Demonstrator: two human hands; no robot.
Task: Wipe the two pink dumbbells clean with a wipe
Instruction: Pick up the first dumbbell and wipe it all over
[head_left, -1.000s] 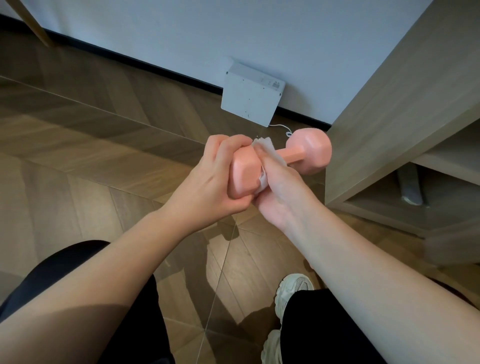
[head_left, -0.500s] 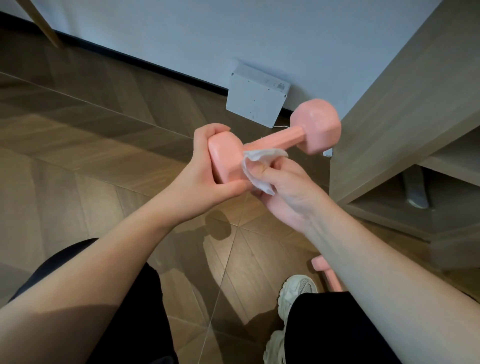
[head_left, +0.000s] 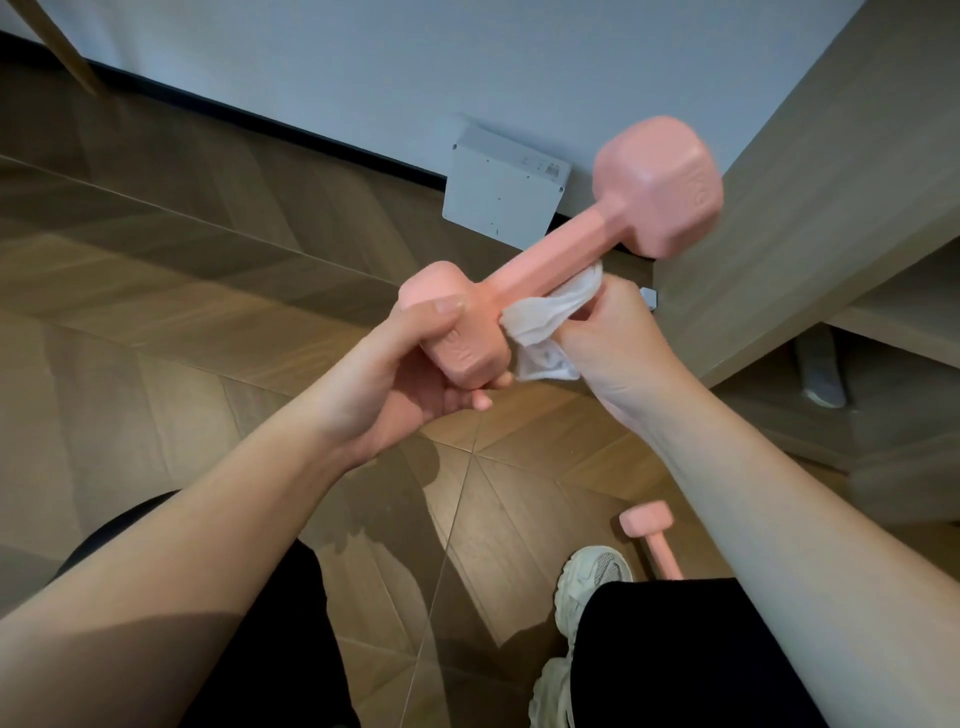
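Note:
A pink dumbbell (head_left: 556, 260) is held in the air, tilted with its far head up to the right. My left hand (head_left: 410, 374) grips its near head from below, thumb on top. My right hand (head_left: 613, 338) holds a crumpled white wipe (head_left: 545, 317) against the underside of the handle, beside the near head. A second pink dumbbell (head_left: 652, 535) lies on the floor by my right shoe, partly hidden behind my right forearm and knee.
A wooden cabinet (head_left: 810, 197) with an open lower shelf stands at the right, close to the raised dumbbell head. A white box (head_left: 501, 189) leans on the wall behind. My white shoes (head_left: 587, 587) and black-trousered legs are below, on a wooden herringbone floor (head_left: 156, 291).
The dumbbell has tilted further, its far head rising to the right. My right hand with the wipe slid from the near head onto the handle. The second dumbbell on the floor has come into view.

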